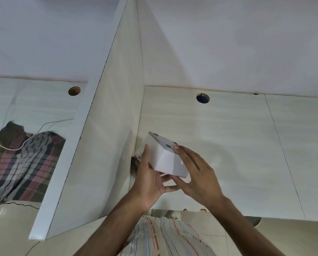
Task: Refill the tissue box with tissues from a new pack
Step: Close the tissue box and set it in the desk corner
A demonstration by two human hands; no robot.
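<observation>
Both hands hold the white box (165, 159) tilted above the desk (228, 145), beside the divider (106, 145): left hand (149, 182) cupping its near-left side, right hand (197, 174) spread over the right face. It looks light, rigid and smooth, so opposite flat sides give the surest hold.
</observation>
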